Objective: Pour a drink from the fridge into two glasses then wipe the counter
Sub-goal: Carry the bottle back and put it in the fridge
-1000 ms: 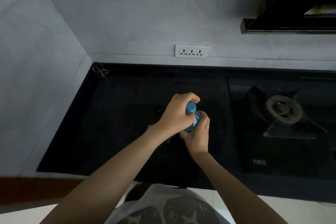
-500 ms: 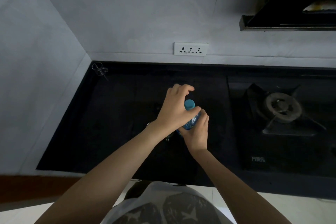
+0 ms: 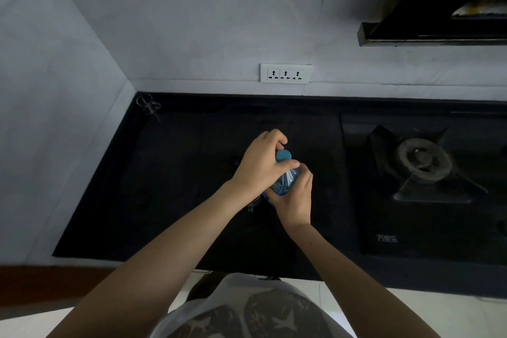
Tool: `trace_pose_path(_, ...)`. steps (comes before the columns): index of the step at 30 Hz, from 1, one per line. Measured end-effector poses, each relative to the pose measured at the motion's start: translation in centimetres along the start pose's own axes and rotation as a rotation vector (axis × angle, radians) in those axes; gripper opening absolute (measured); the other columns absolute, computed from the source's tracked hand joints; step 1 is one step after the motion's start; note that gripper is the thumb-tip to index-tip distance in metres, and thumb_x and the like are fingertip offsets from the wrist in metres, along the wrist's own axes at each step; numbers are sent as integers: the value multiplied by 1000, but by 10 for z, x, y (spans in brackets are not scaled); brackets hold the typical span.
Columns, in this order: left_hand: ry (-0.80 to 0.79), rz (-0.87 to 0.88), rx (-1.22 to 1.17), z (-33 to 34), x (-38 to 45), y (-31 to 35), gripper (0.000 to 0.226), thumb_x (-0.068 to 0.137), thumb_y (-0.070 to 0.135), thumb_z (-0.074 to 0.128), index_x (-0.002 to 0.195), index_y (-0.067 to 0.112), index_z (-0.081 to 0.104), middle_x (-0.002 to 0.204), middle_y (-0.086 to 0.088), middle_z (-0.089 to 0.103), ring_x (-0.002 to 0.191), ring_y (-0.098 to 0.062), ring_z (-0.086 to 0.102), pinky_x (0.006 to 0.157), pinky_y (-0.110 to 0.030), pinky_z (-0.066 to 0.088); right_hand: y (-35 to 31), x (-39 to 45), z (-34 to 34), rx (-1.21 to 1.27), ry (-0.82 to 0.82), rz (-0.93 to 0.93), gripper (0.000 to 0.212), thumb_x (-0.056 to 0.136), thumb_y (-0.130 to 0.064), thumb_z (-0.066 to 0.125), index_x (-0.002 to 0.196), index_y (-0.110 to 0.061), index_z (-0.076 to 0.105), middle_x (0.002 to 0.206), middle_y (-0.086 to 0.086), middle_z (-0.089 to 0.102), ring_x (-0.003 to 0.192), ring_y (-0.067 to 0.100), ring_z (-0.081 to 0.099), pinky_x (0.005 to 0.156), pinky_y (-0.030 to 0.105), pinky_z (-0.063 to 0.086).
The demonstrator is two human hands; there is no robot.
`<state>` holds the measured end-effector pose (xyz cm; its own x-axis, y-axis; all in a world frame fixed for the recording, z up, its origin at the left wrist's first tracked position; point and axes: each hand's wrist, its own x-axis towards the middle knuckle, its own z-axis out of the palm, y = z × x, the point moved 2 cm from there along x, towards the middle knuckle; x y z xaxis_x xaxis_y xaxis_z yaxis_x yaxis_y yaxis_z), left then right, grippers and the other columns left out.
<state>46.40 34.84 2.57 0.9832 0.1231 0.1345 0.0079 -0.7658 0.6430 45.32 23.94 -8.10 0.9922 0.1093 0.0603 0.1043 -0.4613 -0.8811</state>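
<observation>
The left hand (image 3: 260,162) is pinching the blue screw cap (image 3: 283,155) from above. The right hand (image 3: 295,197) is gripping the clear blue-labelled plastic bottle (image 3: 285,182) just below. Its long axis is tilting up toward the left hand.

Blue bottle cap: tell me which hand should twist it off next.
Left. The left hand already curls its fingers round the blue bottle cap, while the right hand grips the clear plastic bottle body, steadying it.

a single head-worn view is given, aimed forward and steeply down onto the dark tabletop (image 3: 192,173), seen close, with the wall behind.
</observation>
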Motion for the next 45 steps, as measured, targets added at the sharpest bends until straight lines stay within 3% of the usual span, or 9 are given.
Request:
trace_pose_path(4,-185,23,-202,-5,-1,0,44,81,1,66,119,19,57,112,10,65,108,0,58,99,-30,48,2,0,1,14,-6,3,86,70,-36,83,137,-18,31,126,-7,37,118,14,45,91,31,50)
trace_pose_path(7,-138,-1,-85,-1,-2,2,48,79,18,73,123,19,53,118,4,55,112,-7,52,98,-29,46,3,1,1,16,-11,2,87,71,-30,84,138,-16,31,127,-7,36,118,11,43,92,27,47)
trace_pose_path(10,14,-48,165,3,-1,1,44,77,44,75,105,16,56,97,3,52,90,-10,52,77,-21,43,3,1,1,0,-2,-6,87,70,-27,85,137,-16,31,123,-11,34,115,8,42,89,23,44)
trace_pose_path(14,-3,16,189,1,2,4,29,83,34,72,101,16,61,94,5,54,89,-8,53,77,-21,43,3,0,0,-18,6,-26,87,69,-30,85,136,-15,32,124,-6,38,114,11,45,88,27,49)
trace_pose_path(20,-292,143,123,-15,13,0,31,83,23,73,113,22,67,112,6,64,107,-8,55,99,-34,46,1,1,1,-39,18,-26,86,70,-35,84,136,-13,33,126,-2,39,114,14,47,88,32,53)
trace_pose_path(25,-44,-70,156,-5,1,4,40,78,45,74,102,17,57,98,4,52,83,-5,53,72,-19,44,3,1,-2,-48,8,-39,87,71,-33,84,137,-13,32,127,-1,40,117,12,45,91,29,50)
trace_pose_path(29,-34,-97,252,-2,-1,10,36,85,43,69,101,12,60,93,0,54,78,-7,51,66,-18,38,4,1,-1,-45,5,-41,87,70,-30,85,137,-15,31,126,-4,39,116,11,44,91,28,49)
trace_pose_path(41,-498,276,256,-23,27,5,20,88,19,66,108,15,68,97,5,53,88,-12,54,81,-36,51,1,1,-3,-26,8,-22,84,69,-35,84,134,-15,34,120,-10,37,110,9,47,84,25,50)
trace_pose_path(45,-600,370,195,-30,39,-1,29,86,15,68,115,18,68,99,13,55,92,-6,54,85,-33,50,-4,-1,-2,10,9,0,81,69,-35,84,131,-22,33,121,-10,39,110,7,49,84,26,52)
